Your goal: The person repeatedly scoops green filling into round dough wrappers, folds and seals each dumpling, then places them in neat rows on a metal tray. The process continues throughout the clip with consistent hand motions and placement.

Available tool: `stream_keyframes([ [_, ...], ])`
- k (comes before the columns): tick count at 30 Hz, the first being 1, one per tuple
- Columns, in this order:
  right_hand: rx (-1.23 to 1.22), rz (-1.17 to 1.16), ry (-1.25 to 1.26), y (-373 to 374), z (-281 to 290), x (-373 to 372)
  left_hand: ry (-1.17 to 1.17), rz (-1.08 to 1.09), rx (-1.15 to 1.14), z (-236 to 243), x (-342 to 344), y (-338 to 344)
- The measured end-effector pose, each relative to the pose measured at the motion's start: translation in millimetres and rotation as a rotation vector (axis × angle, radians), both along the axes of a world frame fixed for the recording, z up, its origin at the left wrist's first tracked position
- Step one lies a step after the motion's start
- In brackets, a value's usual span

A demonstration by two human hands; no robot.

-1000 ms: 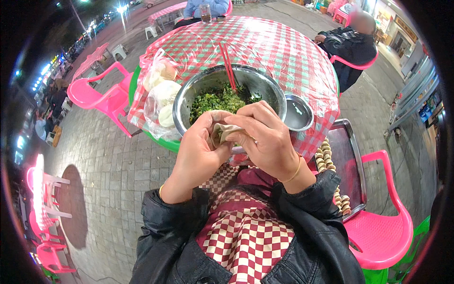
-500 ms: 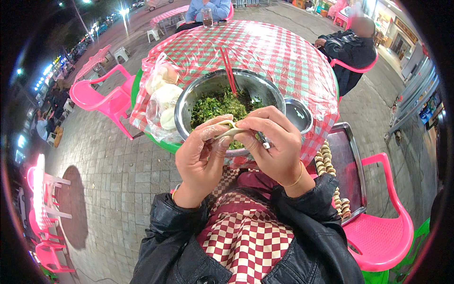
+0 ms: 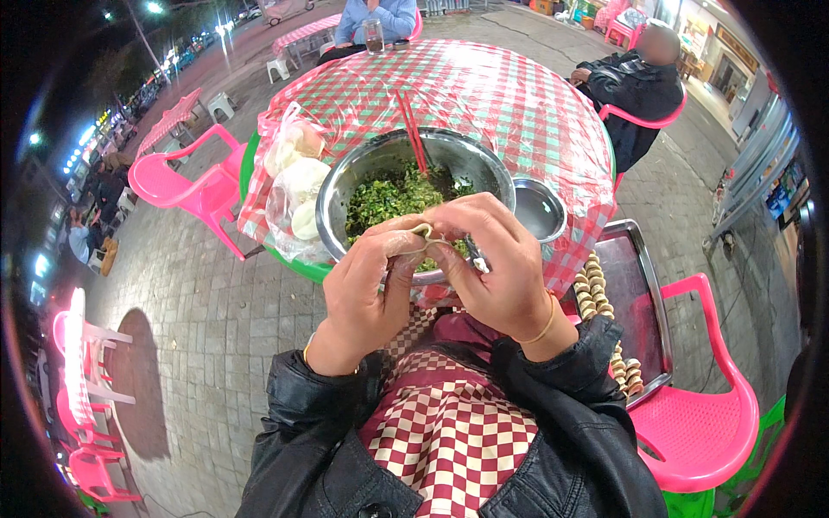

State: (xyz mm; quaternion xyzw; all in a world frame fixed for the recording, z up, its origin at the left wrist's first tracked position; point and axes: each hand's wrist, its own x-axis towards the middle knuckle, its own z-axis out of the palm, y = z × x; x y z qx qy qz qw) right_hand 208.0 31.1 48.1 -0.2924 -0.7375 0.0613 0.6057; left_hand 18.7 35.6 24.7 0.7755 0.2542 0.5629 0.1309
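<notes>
- Left hand (image 3: 367, 281) pinches one side of a wrapper (image 3: 422, 230), thumb and fingers close together
- Right hand (image 3: 501, 263) pinches the other side, fingers just as narrow
- The wrapper is between the fingertips, above the near part of the bowl (image 3: 326, 203), folded; its rim looks not fully closed
- Done, it seems: dumplings (image 3: 594, 289) in rows on the tray (image 3: 636, 285) at right, some hidden by the sleeve
- Left over: plenty of green filling (image 3: 389, 197) in the bowl, and pale rounds (image 3: 302, 177), probably wrappers, bagged beside it
</notes>
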Motion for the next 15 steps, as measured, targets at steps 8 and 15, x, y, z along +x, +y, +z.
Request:
stream_keyframes([
  [8, 0.133, -0.059, -0.012, -2, -4, 3, -0.464, -0.258, -0.547, -4, 31, -26],
  [15, 0.046, -0.009, -0.012, -5, -4, 5, -0.231, -0.136, -0.521, -1, 25, -27],
])
